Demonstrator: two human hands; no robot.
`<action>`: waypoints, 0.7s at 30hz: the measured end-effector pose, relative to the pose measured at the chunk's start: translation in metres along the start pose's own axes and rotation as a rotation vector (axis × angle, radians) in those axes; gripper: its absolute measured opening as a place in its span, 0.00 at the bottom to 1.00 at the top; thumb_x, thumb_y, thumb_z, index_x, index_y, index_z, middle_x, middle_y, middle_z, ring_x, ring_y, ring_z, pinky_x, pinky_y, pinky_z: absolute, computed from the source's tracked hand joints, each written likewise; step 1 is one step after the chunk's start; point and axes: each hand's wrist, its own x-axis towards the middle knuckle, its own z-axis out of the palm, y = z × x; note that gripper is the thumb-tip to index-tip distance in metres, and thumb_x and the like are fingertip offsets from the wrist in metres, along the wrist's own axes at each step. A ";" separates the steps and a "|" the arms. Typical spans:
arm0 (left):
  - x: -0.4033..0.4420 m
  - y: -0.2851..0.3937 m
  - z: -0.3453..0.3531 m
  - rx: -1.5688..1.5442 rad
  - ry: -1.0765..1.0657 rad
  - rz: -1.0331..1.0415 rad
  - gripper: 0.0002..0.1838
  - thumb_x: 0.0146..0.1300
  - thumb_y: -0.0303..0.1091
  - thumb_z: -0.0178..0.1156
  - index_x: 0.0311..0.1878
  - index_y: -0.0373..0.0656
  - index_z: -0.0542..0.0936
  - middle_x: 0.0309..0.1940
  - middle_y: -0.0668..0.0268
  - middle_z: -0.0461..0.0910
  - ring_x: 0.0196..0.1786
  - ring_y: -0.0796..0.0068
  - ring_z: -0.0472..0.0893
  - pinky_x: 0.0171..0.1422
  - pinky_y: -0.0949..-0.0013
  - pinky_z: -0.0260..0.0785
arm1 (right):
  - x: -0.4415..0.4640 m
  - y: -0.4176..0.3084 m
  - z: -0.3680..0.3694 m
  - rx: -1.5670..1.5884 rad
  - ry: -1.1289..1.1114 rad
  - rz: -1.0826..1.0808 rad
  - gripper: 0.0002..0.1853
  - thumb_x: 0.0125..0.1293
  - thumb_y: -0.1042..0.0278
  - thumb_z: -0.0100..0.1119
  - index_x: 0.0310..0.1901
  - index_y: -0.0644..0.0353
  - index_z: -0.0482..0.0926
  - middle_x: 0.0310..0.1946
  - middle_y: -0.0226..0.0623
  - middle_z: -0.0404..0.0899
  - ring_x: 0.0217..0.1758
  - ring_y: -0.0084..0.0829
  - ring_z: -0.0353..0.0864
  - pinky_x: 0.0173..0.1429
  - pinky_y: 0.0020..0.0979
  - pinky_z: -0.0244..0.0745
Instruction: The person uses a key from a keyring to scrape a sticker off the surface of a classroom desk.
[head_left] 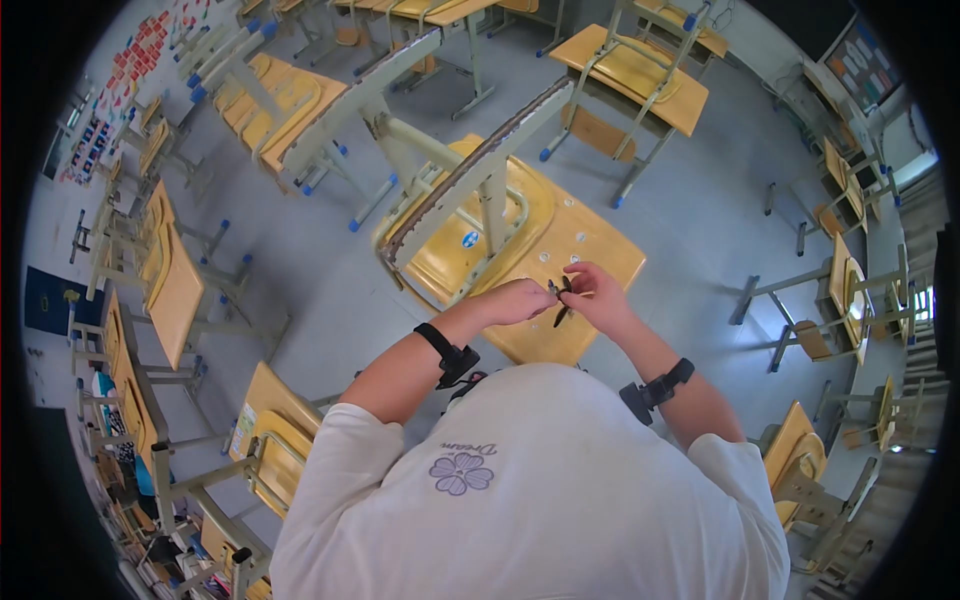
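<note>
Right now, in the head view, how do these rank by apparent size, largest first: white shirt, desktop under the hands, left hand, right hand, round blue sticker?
1. White shirt
2. Desktop, partly covered
3. Left hand and right hand: too alike to rank
4. Blue sticker

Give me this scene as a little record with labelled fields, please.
Place: room of yellow-topped desks, many with chairs upturned on them
Left hand: closed, seemingly gripping a small dark item
Right hand: fingers pinching the same item
Item type: too small to tell
Beneath the hands: yellow desktop
Beside the hands: upturned chair on that desktop
Clothing: white shirt
Wrists: black strapped devices on both
</note>
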 end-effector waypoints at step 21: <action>-0.005 0.024 -0.012 -0.596 -0.163 -0.267 0.26 0.76 0.49 0.49 0.19 0.53 0.59 0.14 0.79 0.51 0.15 0.83 0.48 0.20 0.73 0.39 | -0.020 -0.020 0.002 0.255 -0.485 0.225 0.17 0.75 0.57 0.50 0.34 0.61 0.79 0.20 0.27 0.73 0.19 0.21 0.72 0.27 0.25 0.69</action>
